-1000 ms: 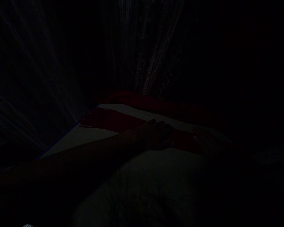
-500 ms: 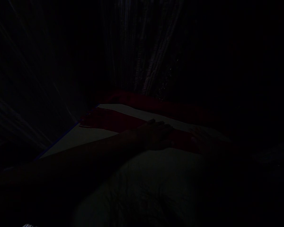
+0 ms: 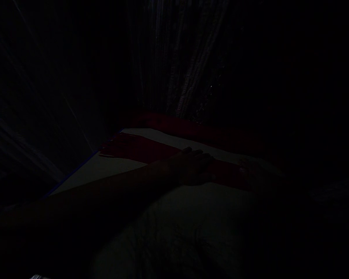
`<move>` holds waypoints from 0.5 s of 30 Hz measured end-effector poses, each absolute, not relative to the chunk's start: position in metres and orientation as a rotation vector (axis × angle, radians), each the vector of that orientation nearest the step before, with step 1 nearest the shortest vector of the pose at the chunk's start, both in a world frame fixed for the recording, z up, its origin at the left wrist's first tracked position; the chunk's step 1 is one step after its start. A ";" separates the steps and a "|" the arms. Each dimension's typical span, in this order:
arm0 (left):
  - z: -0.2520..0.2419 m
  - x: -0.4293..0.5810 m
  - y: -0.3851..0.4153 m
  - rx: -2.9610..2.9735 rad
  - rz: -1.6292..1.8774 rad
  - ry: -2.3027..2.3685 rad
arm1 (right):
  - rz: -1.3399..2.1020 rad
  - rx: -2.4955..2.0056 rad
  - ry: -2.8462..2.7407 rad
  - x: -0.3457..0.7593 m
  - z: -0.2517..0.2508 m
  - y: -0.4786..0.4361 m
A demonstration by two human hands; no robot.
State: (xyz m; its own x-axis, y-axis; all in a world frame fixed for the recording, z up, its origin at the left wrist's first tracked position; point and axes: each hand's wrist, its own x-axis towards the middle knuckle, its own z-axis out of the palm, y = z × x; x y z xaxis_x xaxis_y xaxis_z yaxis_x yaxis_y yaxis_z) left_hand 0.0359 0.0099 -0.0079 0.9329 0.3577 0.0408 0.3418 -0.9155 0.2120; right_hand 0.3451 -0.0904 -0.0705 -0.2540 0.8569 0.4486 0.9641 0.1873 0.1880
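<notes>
The view is very dark. A dark red strip (image 3: 139, 148), perhaps cloth, stretches over a pale flat surface (image 3: 104, 170), with a frayed-looking left end near the blue edge. My left hand (image 3: 193, 166) lies palm down on the strip, fingers stretched out and a little apart, holding nothing that I can see. Farther right, my right hand (image 3: 256, 174) rests at the strip's right part. Its fingertips show faintly, stretched toward the left hand, and the rest of it sinks into shadow.
Behind the pale surface runs a second dark red band (image 3: 174, 122). Faint upright streaks like strands (image 3: 189, 77) rise beyond it. A thin blue edge (image 3: 84, 159) borders the surface on the left. Deep shadow hides the right side.
My right hand has shifted slightly to the right along the strip. My left hand stays in almost the same place, still flat.
</notes>
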 end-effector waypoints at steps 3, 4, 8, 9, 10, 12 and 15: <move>-0.010 0.036 0.010 2.892 0.131 0.533 | -0.667 -1.712 -2.218 0.339 -0.062 -0.088; -0.010 0.037 0.010 2.892 0.135 0.538 | -0.646 -1.723 -2.216 0.326 -0.058 -0.086; -0.010 0.038 0.009 2.910 0.157 0.538 | -0.500 -1.862 -2.103 0.268 -0.047 -0.076; -0.009 0.038 0.009 2.916 0.160 0.536 | -0.518 -1.856 -2.098 0.261 -0.047 -0.075; -0.009 0.038 0.009 2.917 0.160 0.534 | -0.518 -1.847 -2.113 0.260 -0.049 -0.076; -0.007 0.037 0.009 2.904 0.131 0.528 | -0.541 -1.803 -2.181 0.275 -0.055 -0.079; -0.007 0.036 0.010 2.880 0.096 0.527 | -0.465 -1.691 -2.348 0.319 -0.064 -0.088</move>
State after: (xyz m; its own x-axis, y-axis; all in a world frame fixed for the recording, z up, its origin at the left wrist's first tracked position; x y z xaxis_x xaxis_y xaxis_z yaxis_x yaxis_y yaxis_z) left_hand 0.0362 0.0099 -0.0066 0.9338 0.3567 0.0260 0.3429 -0.9135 0.2192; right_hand 0.3188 -0.0879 -0.0641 -0.3193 0.8811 0.3489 0.9476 0.2918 0.1302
